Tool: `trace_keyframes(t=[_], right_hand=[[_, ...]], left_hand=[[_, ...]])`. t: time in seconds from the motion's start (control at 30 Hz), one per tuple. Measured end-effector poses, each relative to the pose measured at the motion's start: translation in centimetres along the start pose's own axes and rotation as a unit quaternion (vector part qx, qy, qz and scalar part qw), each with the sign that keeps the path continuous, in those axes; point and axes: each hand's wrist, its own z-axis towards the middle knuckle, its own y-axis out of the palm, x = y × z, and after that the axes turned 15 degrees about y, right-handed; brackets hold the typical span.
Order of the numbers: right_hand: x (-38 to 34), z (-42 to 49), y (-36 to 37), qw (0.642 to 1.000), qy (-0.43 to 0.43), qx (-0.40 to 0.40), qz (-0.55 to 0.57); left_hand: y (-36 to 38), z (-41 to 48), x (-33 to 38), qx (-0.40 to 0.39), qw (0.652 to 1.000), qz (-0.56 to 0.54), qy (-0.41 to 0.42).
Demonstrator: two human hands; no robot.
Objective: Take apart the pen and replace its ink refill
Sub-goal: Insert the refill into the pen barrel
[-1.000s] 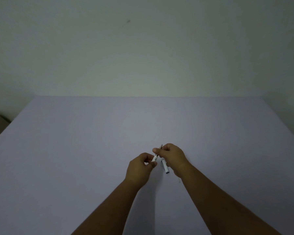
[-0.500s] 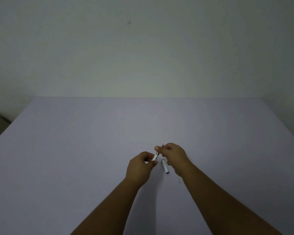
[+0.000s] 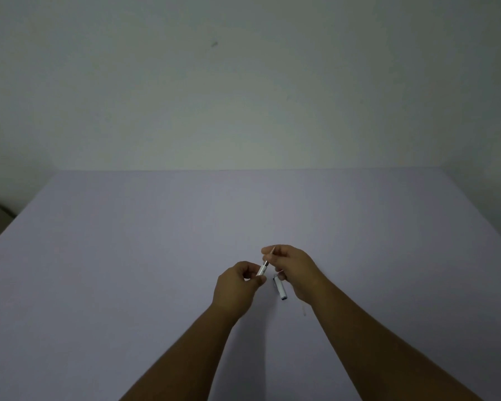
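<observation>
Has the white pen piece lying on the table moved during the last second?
No. The white pen piece lies at the same spot on the lavender table, beside the right hand.

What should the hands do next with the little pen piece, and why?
Probably the right hand should keep drawing the thin refill out of the white barrel piece pinched by the left hand: the refill seems partly inside it, and another white piece already lies on the table.

The left hand (image 3: 239, 280) is curling closed, thumb pressing fingertips. The right hand (image 3: 294, 266) is pinching just right of it, slightly farther.
</observation>
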Motion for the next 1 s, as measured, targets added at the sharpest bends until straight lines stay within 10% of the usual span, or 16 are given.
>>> trace_keyframes(t=[1.0], right_hand=[[0.14, 0.23, 0.16, 0.998, 0.019, 0.053, -0.008]], left_hand=[[0.62, -0.08, 0.71, 0.008, 0.997, 0.076, 0.023]])
